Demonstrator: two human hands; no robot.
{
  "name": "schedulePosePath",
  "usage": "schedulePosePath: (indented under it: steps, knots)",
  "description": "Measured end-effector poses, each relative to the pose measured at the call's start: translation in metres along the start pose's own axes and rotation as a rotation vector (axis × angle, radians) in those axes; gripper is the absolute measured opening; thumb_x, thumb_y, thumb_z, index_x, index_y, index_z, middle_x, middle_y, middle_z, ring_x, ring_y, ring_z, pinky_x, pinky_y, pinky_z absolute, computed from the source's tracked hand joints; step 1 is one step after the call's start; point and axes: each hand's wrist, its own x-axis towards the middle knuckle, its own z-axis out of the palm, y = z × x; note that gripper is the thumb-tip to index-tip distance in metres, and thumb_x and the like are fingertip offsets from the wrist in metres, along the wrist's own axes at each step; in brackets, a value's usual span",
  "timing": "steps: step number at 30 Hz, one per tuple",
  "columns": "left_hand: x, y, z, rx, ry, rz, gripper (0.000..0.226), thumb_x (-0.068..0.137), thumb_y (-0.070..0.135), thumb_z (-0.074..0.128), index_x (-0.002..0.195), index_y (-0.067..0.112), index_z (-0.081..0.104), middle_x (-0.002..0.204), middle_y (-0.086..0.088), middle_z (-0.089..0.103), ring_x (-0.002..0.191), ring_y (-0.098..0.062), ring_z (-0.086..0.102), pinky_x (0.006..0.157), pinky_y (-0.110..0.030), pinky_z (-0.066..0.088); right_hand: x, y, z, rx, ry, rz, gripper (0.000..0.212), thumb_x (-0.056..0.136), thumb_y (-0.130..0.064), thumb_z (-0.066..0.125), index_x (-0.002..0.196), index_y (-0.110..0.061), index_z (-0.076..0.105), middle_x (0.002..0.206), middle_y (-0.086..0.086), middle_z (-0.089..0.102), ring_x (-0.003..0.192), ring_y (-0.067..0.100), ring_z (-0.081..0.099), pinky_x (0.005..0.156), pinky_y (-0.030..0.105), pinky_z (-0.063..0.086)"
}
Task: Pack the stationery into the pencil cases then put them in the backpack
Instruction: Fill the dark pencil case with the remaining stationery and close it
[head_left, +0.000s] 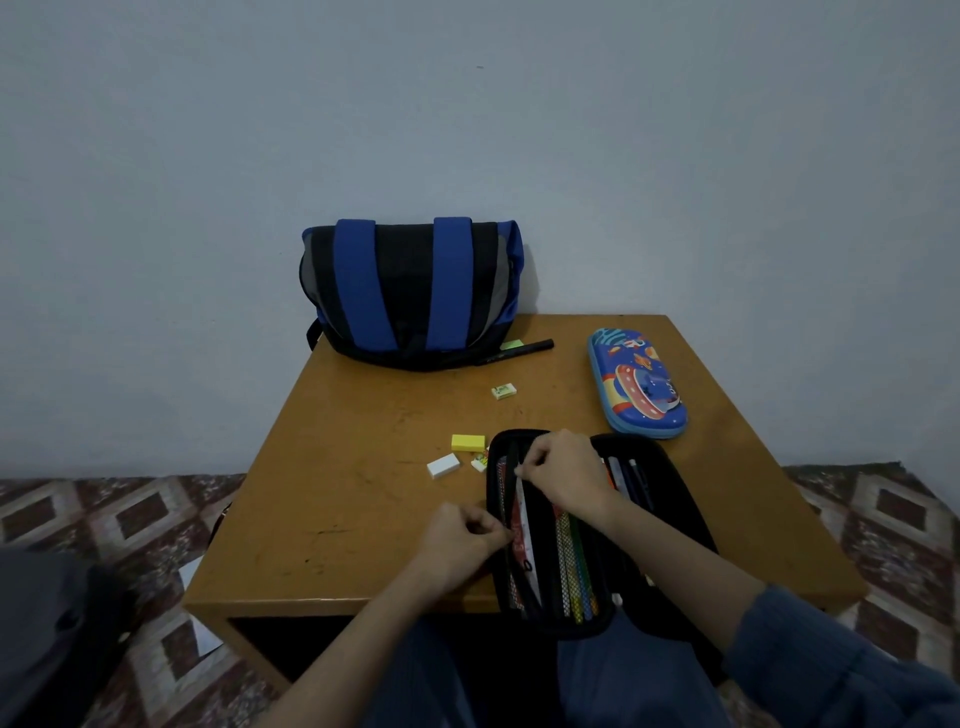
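Observation:
A black pencil case (670, 525) lies open on the table's near edge, with several pencils (574, 566) strapped inside. My right hand (563, 470) pinches the top of a white ruler (524, 525) over the case's left half. My left hand (457, 538) pinches the case's left edge by the ruler. A closed blue cartoon pencil case (636, 382) sits at the right. Loose on the table: a yellow eraser (467, 442), a white eraser (443, 465), a small printed eraser (504, 391), another tiny one (480, 461) and a black marker (514, 351). The blue-and-black backpack (410, 291) stands at the back.
The wooden table (363, 499) is small, against a plain wall. Patterned floor tiles (124, 514) surround it. A dark object (52, 623) lies on the floor at the lower left. A green note (511, 343) peeks from under the backpack.

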Motion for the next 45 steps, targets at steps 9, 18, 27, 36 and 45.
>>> schedulePosePath:
  steps: [9, 18, 27, 36, 45]
  knots:
    - [0.006, -0.008, -0.007, 0.0, 0.073, 0.007, 0.023, 0.088, 0.015, 0.06, 0.066, 0.02, 0.06, 0.079, 0.001, 0.063, 0.078, -0.011, 0.058, 0.064, -0.009, 0.042, -0.007, 0.013, 0.004, -0.224, -0.177, -0.16, 0.029, 0.08, -0.033, 0.07, 0.109, -0.027, 0.069, 0.108, -0.002, 0.066, 0.094, 0.012, 0.06, 0.076, 0.025, 0.047]
    - [0.015, -0.015, -0.024, -0.013, 0.279, -0.053, 0.013, 0.091, 0.018, 0.057, 0.081, 0.018, 0.065, 0.087, 0.0, 0.063, 0.08, -0.009, 0.055, 0.065, -0.015, 0.043, 0.002, 0.025, 0.005, -0.172, -0.039, -0.199, 0.031, 0.087, -0.025, 0.063, 0.115, -0.014, 0.065, 0.108, 0.003, 0.067, 0.097, 0.013, 0.062, 0.076, 0.019, 0.045]
    - [0.023, -0.026, -0.054, 0.228, 0.469, -0.028, 0.022, 0.095, 0.02, 0.05, 0.109, 0.012, 0.066, 0.102, -0.003, 0.064, 0.072, -0.005, 0.052, 0.057, -0.016, 0.042, 0.01, 0.032, -0.005, -0.017, -0.027, -0.181, 0.02, 0.089, -0.012, 0.058, 0.104, -0.011, 0.072, 0.1, 0.006, 0.072, 0.085, 0.009, 0.063, 0.074, 0.016, 0.047]
    - [0.061, -0.033, -0.073, 0.523, 0.371, 0.053, 0.044, 0.096, 0.034, 0.045, 0.137, 0.018, 0.046, 0.147, -0.002, 0.039, 0.136, -0.024, 0.032, 0.11, -0.039, 0.031, 0.084, 0.028, -0.036, -0.066, 0.217, -0.124, 0.02, 0.088, -0.013, 0.057, 0.099, -0.007, 0.072, 0.097, 0.009, 0.072, 0.088, 0.02, 0.064, 0.075, 0.027, 0.05]
    - [0.102, -0.055, -0.094, 0.665, 0.377, 0.05, 0.046, 0.098, 0.033, 0.04, 0.143, 0.022, 0.036, 0.152, 0.003, 0.03, 0.142, -0.017, 0.018, 0.114, -0.034, 0.022, 0.175, 0.017, -0.015, -0.223, 0.215, -0.144, 0.03, 0.088, -0.009, 0.051, 0.113, -0.009, 0.067, 0.11, 0.013, 0.068, 0.102, 0.029, 0.061, 0.081, 0.031, 0.048]
